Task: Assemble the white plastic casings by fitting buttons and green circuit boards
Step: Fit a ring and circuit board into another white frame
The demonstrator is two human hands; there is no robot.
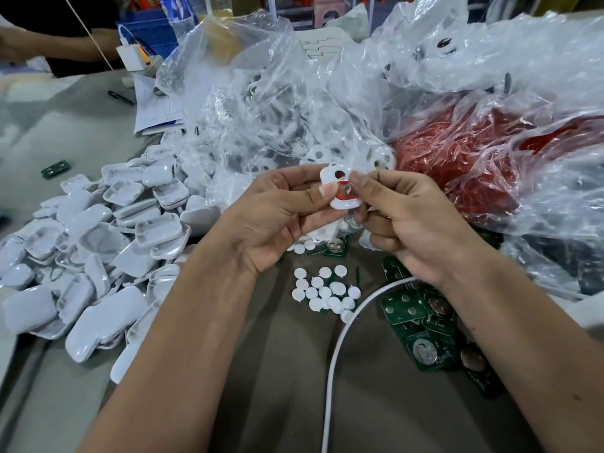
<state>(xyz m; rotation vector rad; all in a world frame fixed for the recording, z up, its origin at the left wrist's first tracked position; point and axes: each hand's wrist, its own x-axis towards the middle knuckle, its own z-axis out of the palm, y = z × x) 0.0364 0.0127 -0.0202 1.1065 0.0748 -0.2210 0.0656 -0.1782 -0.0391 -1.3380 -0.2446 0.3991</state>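
Observation:
My left hand (277,214) grips a small white plastic casing (333,178) with a round hole and a red band, held up over the table's middle. My right hand (402,220) pinches a small clear button (347,191) against the casing's face. Below the hands, several white round buttons (323,294) lie loose on the table. Green circuit boards (421,325) with round metal contacts are heaped at the lower right, partly under my right wrist.
A big heap of white casing shells (98,243) fills the left. Clear plastic bags (277,103) of white parts and a bag of red parts (457,155) stand behind. A white cable (340,348) curves across the table. Another person's arm (49,40) is at far left.

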